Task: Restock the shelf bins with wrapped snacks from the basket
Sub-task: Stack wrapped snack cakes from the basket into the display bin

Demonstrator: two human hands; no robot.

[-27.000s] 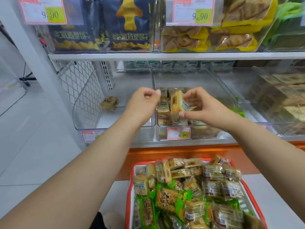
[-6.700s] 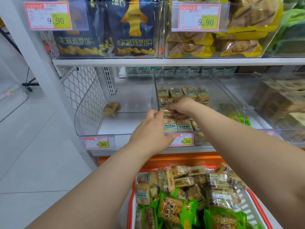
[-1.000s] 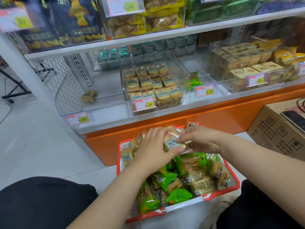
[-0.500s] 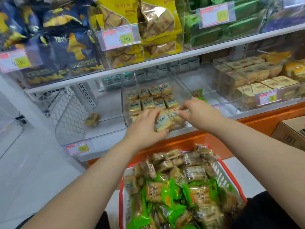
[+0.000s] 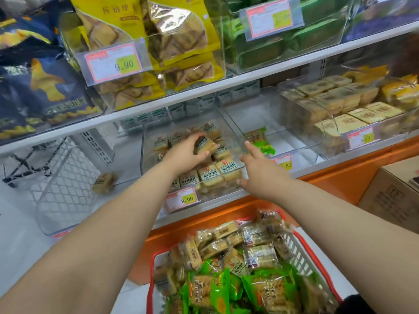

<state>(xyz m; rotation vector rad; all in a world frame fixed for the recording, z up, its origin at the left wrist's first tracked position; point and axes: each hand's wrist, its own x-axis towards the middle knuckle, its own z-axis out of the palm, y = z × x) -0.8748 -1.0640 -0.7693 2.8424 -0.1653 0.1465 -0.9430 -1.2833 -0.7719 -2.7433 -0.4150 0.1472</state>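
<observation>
Tan wrapped snack (image 5: 205,145): we hold it tilted in our left hand (image 5: 184,152), fingers closed around it, inside the middle clear bin (image 5: 234,134) above the packs already lying there.
Middle bin: we see rows of the same tan packs (image 5: 223,169) lying flat, filling its front and reaching toward the back; a price tag (image 5: 183,198) reading 8.00 sits on its front.
Right hand (image 5: 260,171): we have it spread and holding nothing, at the bin's right front corner, index finger pointing up along the wall.
Bin to the right (image 5: 292,141): we find one green-wrapped pack (image 5: 260,141) near its left wall.
Bin to the left (image 5: 127,155): we see a single tan pack (image 5: 104,182) on its floor.
Far right bin (image 5: 317,123): we see it stacked with pale boxed cakes.
Red basket (image 5: 303,243): below the shelf, we see it heaped with tan packs on top and green-wrapped ones toward us.
Upper shelf: we see yellow bags (image 5: 172,41), dark blue bags (image 5: 45,87) and green packages in clear bins.
</observation>
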